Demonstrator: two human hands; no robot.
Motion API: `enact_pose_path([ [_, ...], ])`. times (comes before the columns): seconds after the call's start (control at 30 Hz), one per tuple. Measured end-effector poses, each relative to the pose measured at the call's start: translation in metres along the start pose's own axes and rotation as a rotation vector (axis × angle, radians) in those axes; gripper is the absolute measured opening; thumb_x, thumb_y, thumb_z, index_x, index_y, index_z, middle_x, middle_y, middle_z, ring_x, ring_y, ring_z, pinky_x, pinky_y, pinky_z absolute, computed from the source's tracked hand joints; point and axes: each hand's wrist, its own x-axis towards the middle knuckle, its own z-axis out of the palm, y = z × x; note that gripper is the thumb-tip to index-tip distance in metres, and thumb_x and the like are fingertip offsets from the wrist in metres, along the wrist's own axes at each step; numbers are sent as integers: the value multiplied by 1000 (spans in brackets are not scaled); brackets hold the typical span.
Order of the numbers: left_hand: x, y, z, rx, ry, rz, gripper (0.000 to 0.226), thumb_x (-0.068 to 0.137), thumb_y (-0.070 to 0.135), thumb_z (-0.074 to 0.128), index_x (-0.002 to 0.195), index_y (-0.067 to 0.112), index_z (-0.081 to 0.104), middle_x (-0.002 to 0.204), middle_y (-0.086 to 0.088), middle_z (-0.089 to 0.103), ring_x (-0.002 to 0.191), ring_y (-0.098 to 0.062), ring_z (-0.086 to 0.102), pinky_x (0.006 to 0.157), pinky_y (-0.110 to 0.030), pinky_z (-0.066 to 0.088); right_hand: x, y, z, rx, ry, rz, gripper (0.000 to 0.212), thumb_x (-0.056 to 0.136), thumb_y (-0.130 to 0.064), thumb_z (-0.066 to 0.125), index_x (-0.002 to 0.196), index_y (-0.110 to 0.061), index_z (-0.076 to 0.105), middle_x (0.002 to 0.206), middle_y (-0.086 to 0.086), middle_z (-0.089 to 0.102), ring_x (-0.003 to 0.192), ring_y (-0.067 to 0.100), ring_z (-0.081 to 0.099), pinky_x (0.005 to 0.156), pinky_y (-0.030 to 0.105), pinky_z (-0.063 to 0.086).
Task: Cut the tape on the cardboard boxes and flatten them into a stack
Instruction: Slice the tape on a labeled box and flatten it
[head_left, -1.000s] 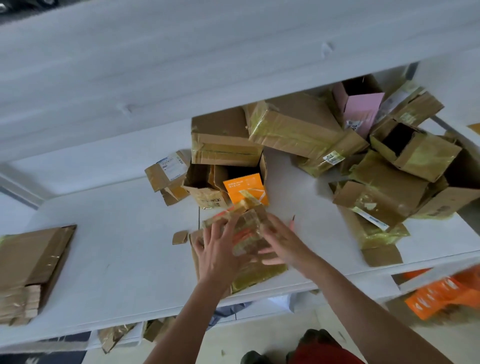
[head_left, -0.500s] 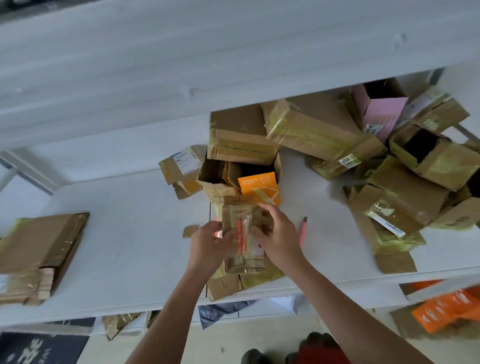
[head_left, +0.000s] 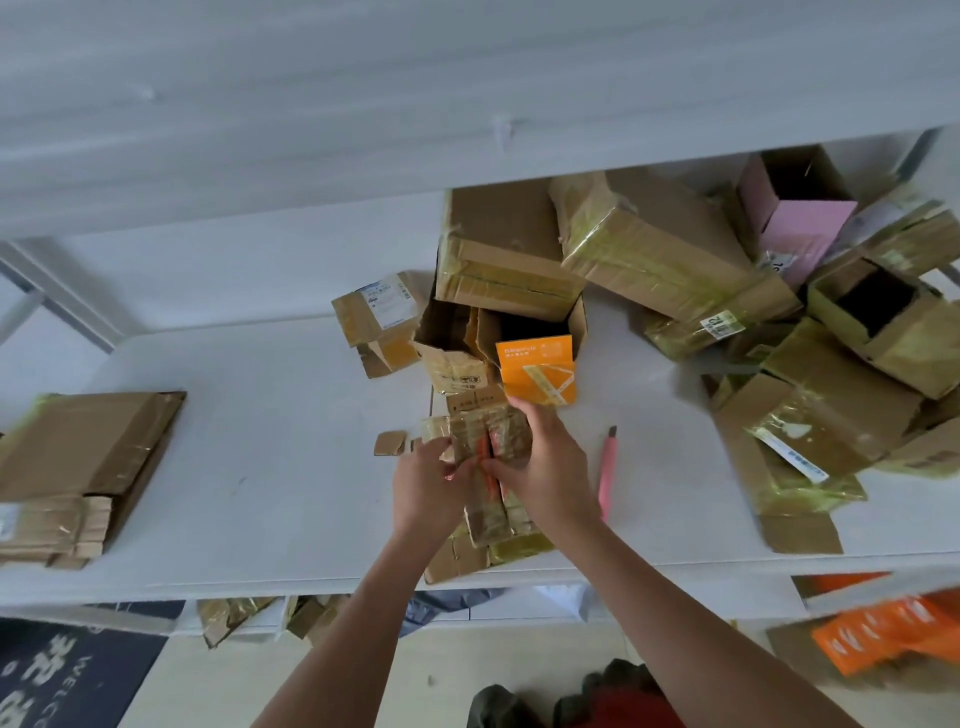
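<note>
The white desk (head_left: 234, 441) is loaded: a heap of taped boxes (head_left: 779, 338) at the right, the flattened stack (head_left: 83, 457) far left. The small taped box (head_left: 488, 467) is held at the near edge, long axis running away from the body. It's gripped by the left hand (head_left: 423, 488) and right hand (head_left: 545, 473), probably mid-flatten. The pink cutter (head_left: 607, 475) lies just right.

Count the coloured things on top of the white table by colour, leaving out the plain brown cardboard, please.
Orange: 1, the orange box
Pink: 2, the pink box and the pink cutter
Total: 3
</note>
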Motion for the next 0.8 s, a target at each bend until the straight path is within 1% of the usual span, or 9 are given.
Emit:
enact_pose_path([
  [0.07,-1,-2,0,4,4,13,6,89,17,69,92,14,75,66,2,68,45,1,52,44,-12,34,0,-2,3,-31,-1,13,77,75,-43,83,138,-30,41,122,0,61,110,19,60,88,35,54],
  [0.23,-5,-2,1,-45,4,9,6,88,13,69,87,13,75,60,9,64,43,2,53,43,-11,35,3,-5,1,-60,-18,32,73,74,-37,81,135,-28,42,118,1,62,103,22,61,84,36,54],
  [0.33,-5,-3,0,-84,-1,-19,10,88,9,67,84,14,75,57,11,64,43,0,54,42,-11,35,6,-7,-8,33,-113,72,75,71,-38,78,137,-31,44,119,-4,63,105,18,60,89,35,53],
  [0.43,-5,-2,0,-65,-4,-10,10,89,9,67,84,12,75,48,13,57,38,-1,48,41,-12,34,10,-7,-24,163,-226,122,73,73,-34,77,139,-37,46,128,-10,60,111,13,58,91,32,53],
  [0.47,-5,-1,-1,-53,-6,-3,10,89,9,67,83,12,73,47,14,54,37,-1,46,42,-13,34,11,-7,-31,198,-258,143,70,76,-31,77,139,-39,47,131,-11,57,109,11,59,89,27,53],
  [0.53,-5,0,0,-30,-4,13,14,89,9,67,76,14,67,45,14,49,36,-2,45,41,-13,33,13,-8,-45,247,-321,178,65,82,-23,74,139,-39,48,133,-15,53,93,4,59,73,4,45],
  [0.6,-6,1,2,12,-2,27,16,89,12,68,75,15,64,45,14,46,35,-7,42,42,-15,30,15,-6,-56,293,-379,206,63,85,-15,71,140,-35,50,132,-15,48,88,-1,56,63,-5,37],
  [0.7,-5,0,4,50,6,17,9,89,15,69,82,10,70,47,10,49,41,-9,39,51,-26,40,19,0,-62,377,-426,231,62,85,-8,68,137,-37,53,131,-15,50,100,0,56,62,4,45],
  [0.8,-4,-3,2,49,12,6,21,90,15,69,71,7,65,45,10,44,39,-9,36,42,-17,29,16,7,-61,457,-416,290,62,86,3,60,121,-48,59,119,-15,65,106,8,62,76,18,56],
])
